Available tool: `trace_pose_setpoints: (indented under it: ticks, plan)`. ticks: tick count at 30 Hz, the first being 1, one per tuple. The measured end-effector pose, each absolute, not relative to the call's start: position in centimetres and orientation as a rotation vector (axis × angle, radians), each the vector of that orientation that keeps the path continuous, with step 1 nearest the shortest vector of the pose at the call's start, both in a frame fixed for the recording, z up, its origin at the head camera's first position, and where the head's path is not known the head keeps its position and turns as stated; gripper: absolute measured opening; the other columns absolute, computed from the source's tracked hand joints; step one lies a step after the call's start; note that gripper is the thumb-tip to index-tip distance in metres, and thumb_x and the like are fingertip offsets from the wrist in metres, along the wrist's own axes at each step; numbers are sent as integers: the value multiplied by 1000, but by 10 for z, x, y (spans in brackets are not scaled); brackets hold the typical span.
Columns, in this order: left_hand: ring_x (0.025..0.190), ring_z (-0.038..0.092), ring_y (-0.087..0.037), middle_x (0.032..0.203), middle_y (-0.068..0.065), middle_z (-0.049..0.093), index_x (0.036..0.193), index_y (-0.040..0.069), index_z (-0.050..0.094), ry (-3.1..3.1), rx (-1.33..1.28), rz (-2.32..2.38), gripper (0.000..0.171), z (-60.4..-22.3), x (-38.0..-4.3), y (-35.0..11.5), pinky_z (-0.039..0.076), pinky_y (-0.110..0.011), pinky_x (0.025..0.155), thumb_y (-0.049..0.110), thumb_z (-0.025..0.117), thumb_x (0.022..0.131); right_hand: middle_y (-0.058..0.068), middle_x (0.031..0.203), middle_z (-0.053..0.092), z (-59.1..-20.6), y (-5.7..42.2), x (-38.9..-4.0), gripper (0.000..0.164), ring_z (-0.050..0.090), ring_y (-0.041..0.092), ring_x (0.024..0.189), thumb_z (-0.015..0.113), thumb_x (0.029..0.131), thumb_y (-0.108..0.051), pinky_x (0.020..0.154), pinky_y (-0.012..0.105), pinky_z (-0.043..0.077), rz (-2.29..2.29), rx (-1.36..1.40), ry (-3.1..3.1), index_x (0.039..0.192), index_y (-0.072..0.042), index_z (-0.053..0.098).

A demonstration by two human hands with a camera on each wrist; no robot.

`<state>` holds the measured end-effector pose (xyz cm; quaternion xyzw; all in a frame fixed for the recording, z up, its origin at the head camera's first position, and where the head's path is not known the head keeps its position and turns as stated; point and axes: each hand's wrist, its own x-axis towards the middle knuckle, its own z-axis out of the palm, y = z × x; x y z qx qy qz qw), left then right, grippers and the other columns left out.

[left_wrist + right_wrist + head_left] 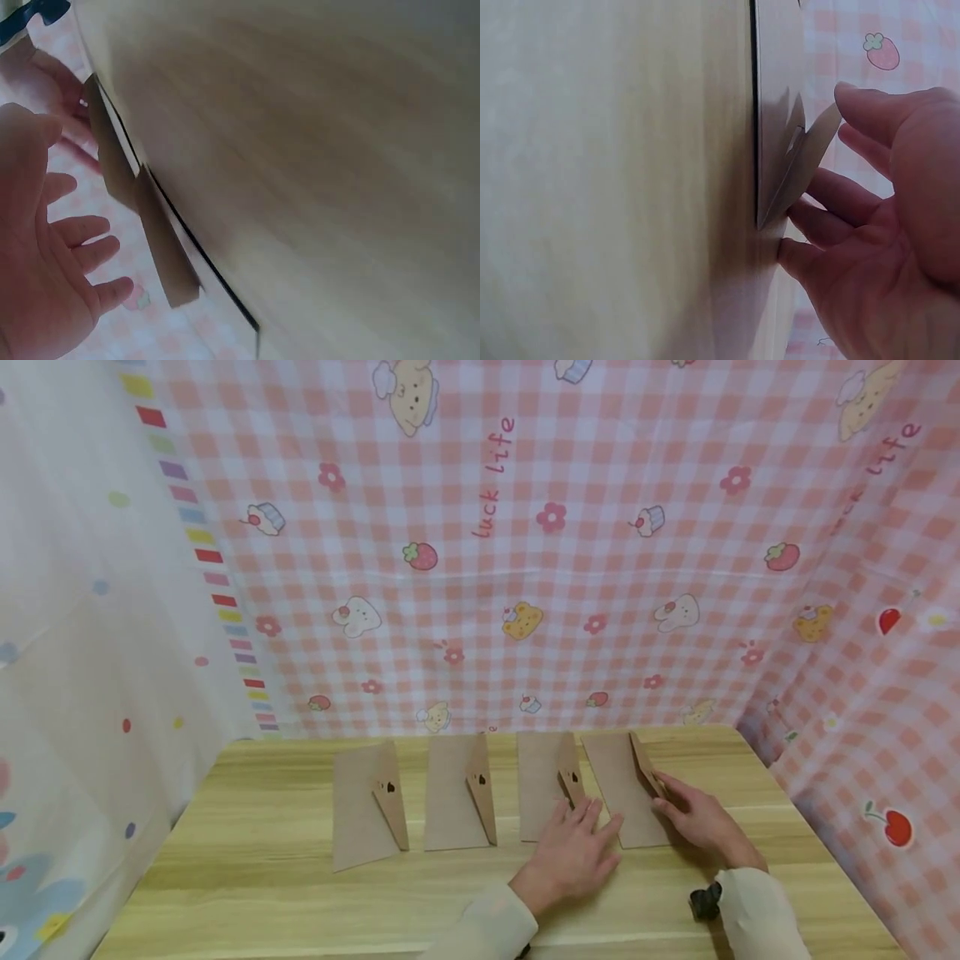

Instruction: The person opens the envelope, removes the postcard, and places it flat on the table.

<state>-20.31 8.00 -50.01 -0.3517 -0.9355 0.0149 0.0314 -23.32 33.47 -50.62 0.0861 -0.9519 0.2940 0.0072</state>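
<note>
Several flat brown kraft-paper envelopes lie in a row, each with a flap raised along its right side. At the rightmost envelope [618, 789], my right hand [705, 822] holds the raised flap [810, 157] between thumb and fingers. My left hand [566, 856] is loosely spread, palm down, by the lower edge of the third envelope [538, 785]. Its fingertips overlap that envelope's flap in the head view; whether they touch it I cannot tell. In the left wrist view the left hand's fingers [90, 255] are apart, gripping nothing.
Two more envelopes, the leftmost [363, 810] and its neighbour [450, 793], lie left of the hands, dark marks on their flaps. All are on a wood-grain table [262, 902]. A pink checked cloth [480, 585] hangs behind it. A black device [705, 902] sits at the right wrist.
</note>
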Motion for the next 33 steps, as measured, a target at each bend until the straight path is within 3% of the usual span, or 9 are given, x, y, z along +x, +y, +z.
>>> trace_pose_setpoints:
  ticks: [12, 33]
  plan:
    - [149, 24, -12, 163, 5, 24, 157, 41, 23, -2927, -1140, 179, 58, -495, -196, 114, 23, -35, 120, 60, 31, 102, 31, 141, 49, -509, 335, -234, 56, 45, 54, 128, 55, 102, -32, 100, 67, 37, 914, 271, -2993, 148, -1, 43]
    - [148, 22, -7, 162, 15, 22, 157, 38, 20, -3055, -1136, 266, 65, -505, -192, 125, 23, -32, 119, 68, 21, 99, 30, 140, 51, -506, 336, -233, 52, 46, 52, 128, 56, 102, -29, 102, 65, 37, 978, 242, -2960, 146, -3, 47]
